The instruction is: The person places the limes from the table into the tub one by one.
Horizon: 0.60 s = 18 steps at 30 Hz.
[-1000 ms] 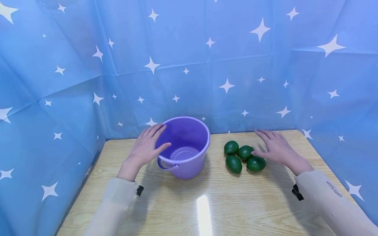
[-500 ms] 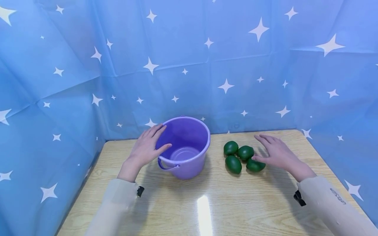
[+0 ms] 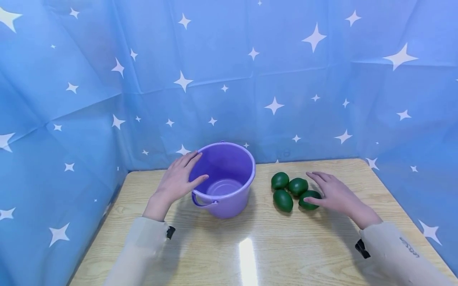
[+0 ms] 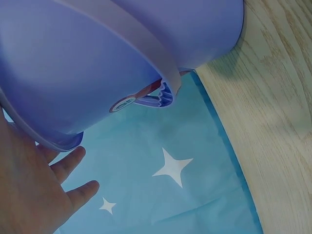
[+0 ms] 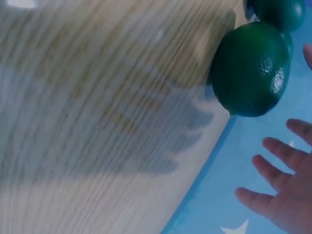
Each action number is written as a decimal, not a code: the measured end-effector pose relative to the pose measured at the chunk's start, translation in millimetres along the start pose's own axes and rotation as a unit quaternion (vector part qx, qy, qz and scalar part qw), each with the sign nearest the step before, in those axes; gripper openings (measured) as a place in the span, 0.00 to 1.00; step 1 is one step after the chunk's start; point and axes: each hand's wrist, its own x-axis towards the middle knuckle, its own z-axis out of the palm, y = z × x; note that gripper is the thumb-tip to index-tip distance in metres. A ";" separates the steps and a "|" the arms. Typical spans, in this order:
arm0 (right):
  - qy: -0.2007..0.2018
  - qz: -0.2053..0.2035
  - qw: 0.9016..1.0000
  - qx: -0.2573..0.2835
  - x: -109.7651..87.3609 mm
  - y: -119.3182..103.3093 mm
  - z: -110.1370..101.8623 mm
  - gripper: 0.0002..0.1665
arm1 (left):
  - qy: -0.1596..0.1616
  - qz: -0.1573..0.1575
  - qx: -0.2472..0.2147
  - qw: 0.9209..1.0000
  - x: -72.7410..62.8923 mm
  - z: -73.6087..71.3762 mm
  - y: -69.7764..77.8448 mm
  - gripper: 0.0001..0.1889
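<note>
Green fruits [image 3: 283, 200] near table edge [image 3: 343, 163]; right grip [image 3: 335, 193] spread alongside, left grip [image 3: 175, 179] spread by bucket [image 3: 231, 205].

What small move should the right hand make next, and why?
Probably ease the right hand in and curl its fingers around the rightmost green fruit: it lies closest, the open hand isn't gripping it yet, and the purple bucket stands upright with nothing visible inside.

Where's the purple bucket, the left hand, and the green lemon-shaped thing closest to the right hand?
Purple bucket [image 3: 230, 206]: head view, front of its outer wall.
Left hand [image 3: 174, 180]: head view, back of the hand.
Green lemon-shaped thing [image 3: 310, 194]: head view, its upper part.
</note>
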 end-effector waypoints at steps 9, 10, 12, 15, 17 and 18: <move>-0.001 0.002 1.000 0.015 -6.2 -2.3 5.7 0.54 | -0.005 -0.005 0.001 1.000 0.0 -0.1 0.7 0.43; -0.002 0.003 1.000 0.016 -6.7 -2.2 6.4 0.54 | -0.006 -0.005 0.001 1.000 0.0 -0.2 0.8 0.43; -0.003 0.003 1.000 0.017 -7.3 -2.4 7.9 0.54 | -0.006 -0.006 0.001 1.000 0.1 -0.2 0.9 0.43; -0.001 0.004 1.000 0.022 -8.2 -2.8 9.9 0.54 | -0.003 -0.004 0.003 1.000 0.1 -0.2 0.9 0.43; 0.001 0.005 1.000 0.024 -8.7 -3.1 10.9 0.54 | -0.001 -0.003 0.003 1.000 0.1 -0.2 0.9 0.43; 0.002 0.005 1.000 0.025 -9.0 -3.1 11.3 0.54 | 0.000 -0.002 0.003 1.000 0.1 -0.3 0.9 0.43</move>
